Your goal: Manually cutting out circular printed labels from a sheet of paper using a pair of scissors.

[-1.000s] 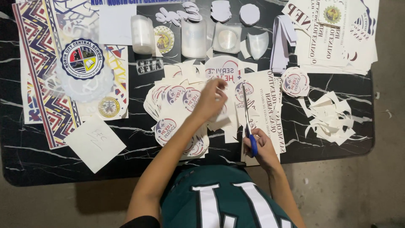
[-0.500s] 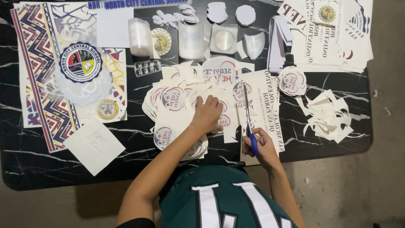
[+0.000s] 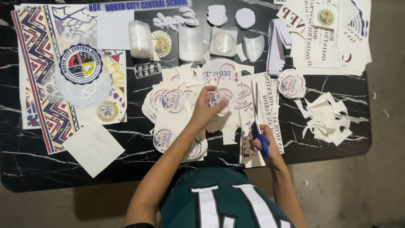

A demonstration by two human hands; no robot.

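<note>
Round sticker (image 3: 220, 98) sits pinched in the left hand (image 3: 205, 110) over the pile mid-table; right hand (image 3: 265, 145) grips blue-handled scissors (image 3: 257, 122) just beside it, toward the near edge.

Head view; straight down over table (image 3: 126, 169); mid-range

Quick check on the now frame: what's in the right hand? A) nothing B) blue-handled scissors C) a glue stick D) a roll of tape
B: the right hand grips blue-handled scissors, blades pointing away from the person over the printed sheets, while the left hand holds a round paper cutout.
</note>
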